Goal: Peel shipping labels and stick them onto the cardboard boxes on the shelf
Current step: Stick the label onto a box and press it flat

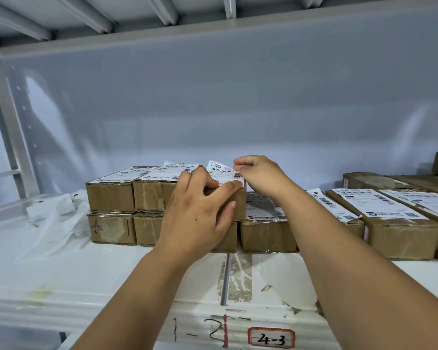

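Note:
A white shipping label (223, 170) with barcodes lies on top of the upper right cardboard box (238, 205) of a two-high stack. My left hand (197, 215) rests on that box's front top edge, its fingers pressing the label's near edge down. My right hand (258, 178) pinches the label's far right corner between thumb and fingertips. Two neighbouring top boxes (111, 195) to the left carry labels.
More labelled cardboard boxes (400, 231) lie in a row on the right of the white shelf (86, 274). Crumpled white backing paper (53, 218) lies at the left. A grey shelf post (13, 137) stands far left. The shelf edge bears a red-framed tag (271, 338).

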